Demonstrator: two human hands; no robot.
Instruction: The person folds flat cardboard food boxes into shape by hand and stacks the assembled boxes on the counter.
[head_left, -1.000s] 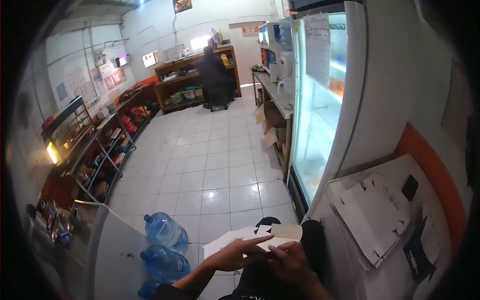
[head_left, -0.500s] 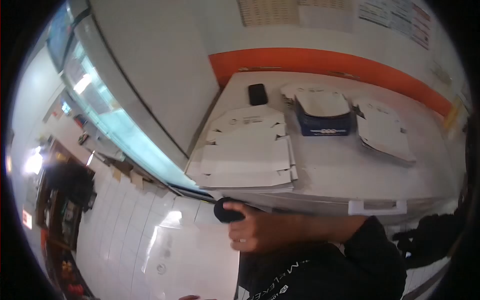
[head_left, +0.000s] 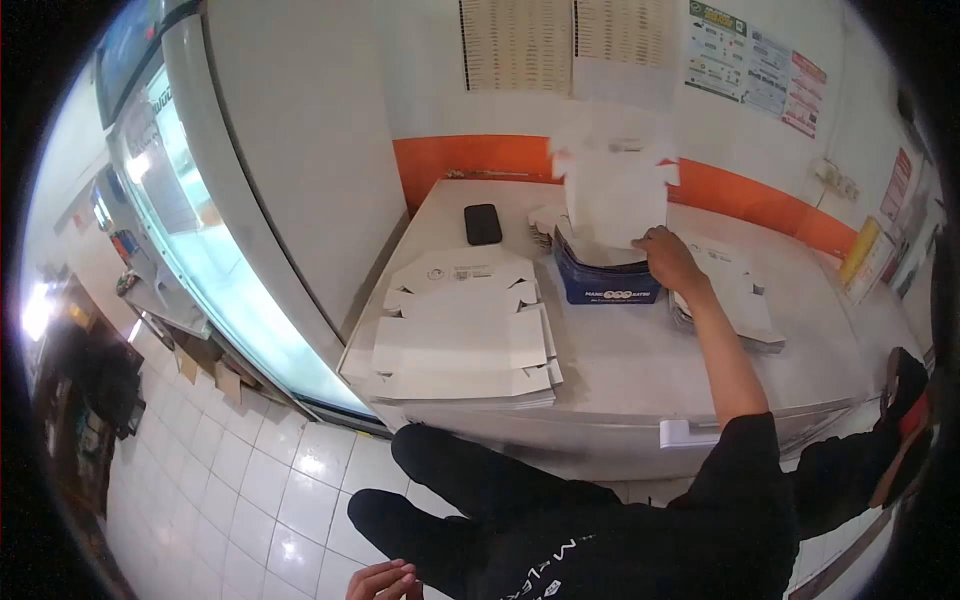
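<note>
Far: right hand [head_left: 668, 255] pinches card [head_left: 615, 205] at blue box [head_left: 612, 285]; I'd guide edges straight. Near: left hand [head_left: 382, 581] curled, can't tell if empty.

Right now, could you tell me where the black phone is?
In the head view, the black phone lies left of the blue box, beyond the large cardboard stack.

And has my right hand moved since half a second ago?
Yes. Your right hand was in front of the white counter's near edge; now it has gone rightward and back over it, to the blue box.
</note>
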